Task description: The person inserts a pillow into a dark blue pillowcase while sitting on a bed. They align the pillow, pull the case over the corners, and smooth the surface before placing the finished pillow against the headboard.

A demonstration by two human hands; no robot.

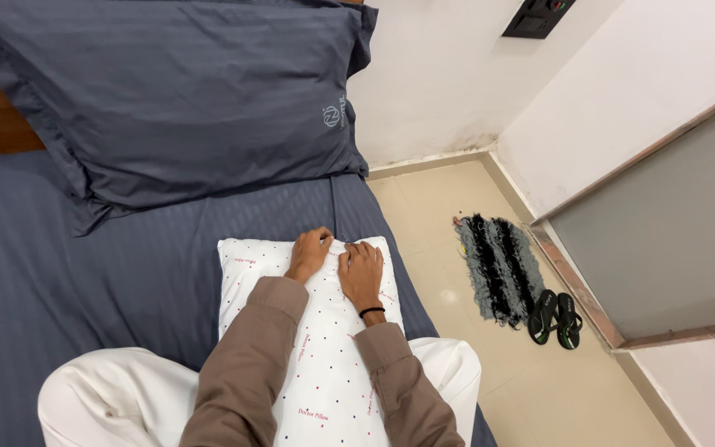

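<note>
My left hand (309,253) curls over the white dotted pillow's (324,364) far edge, fingers gripping it; my right hand (362,273) presses flat, fingers together. The pillow lies on the bed (59,273) across my lap, with a grey pillow (175,99) at eleven o'clock and sandals (554,319) at three.

A bed (59,273) in a dark blue sheet carries a blue pillow (184,91) near its head and a white dotted pillow (324,364) near its edge.
</note>
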